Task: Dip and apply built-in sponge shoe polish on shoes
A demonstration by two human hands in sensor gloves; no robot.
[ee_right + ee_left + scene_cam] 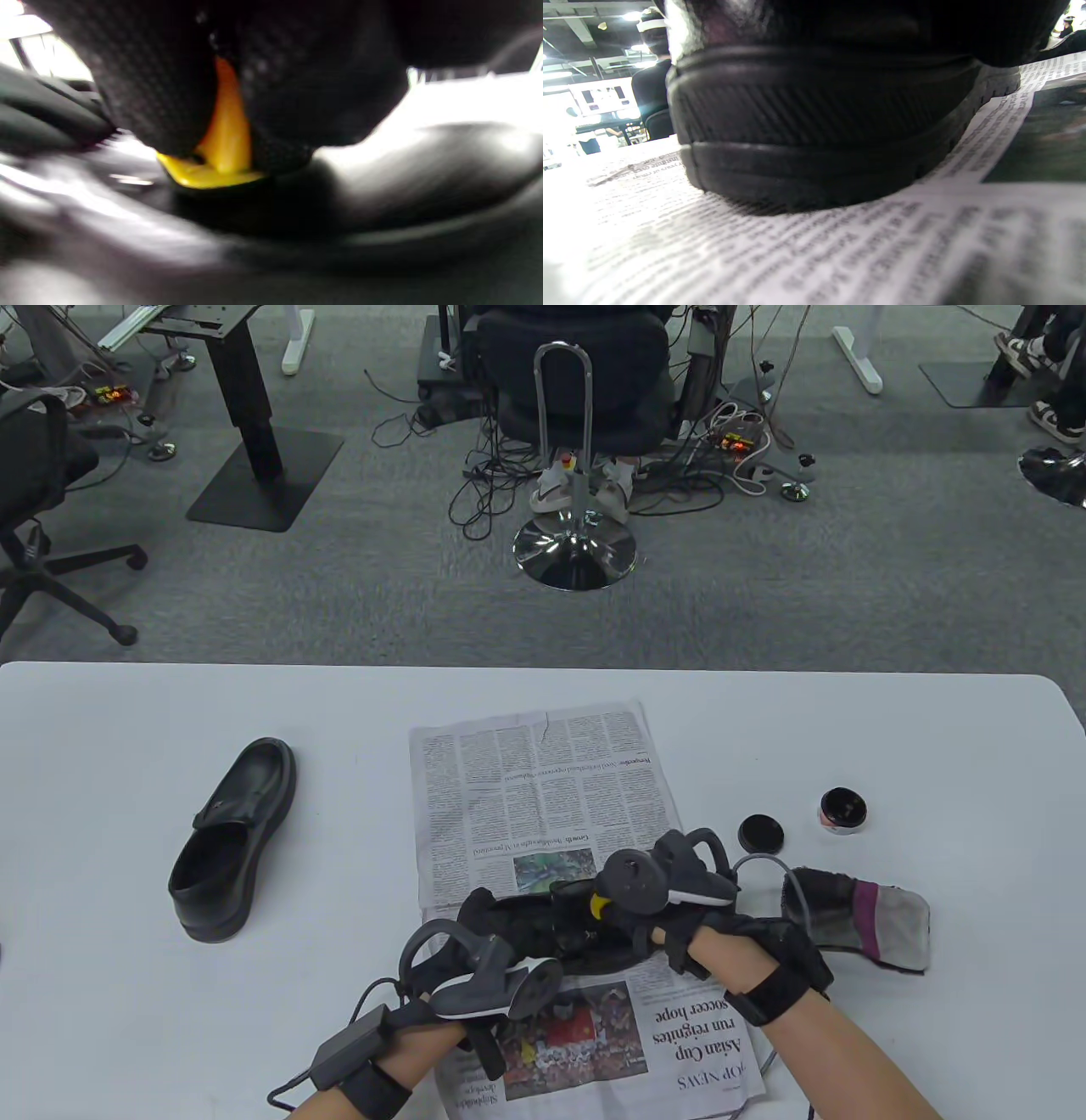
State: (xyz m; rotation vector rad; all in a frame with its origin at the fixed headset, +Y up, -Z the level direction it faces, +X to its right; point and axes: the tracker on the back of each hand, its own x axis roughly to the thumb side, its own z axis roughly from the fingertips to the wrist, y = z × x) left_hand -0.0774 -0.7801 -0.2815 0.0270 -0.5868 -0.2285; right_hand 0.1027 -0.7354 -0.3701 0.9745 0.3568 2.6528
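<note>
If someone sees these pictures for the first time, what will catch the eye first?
Probably the two gloved hands on the black shoe lying on the newspaper: the left hand holds one end while the right hand pinches a yellow sponge applicator against the leather. Next, the second black shoe standing alone at the table's left.

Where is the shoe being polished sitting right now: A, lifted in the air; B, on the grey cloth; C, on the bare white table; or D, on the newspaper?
D: the shoe being polished rests sole-down on the newspaper, with print showing right under its sole in the left wrist view, while the other shoe stands on the bare table.
</note>
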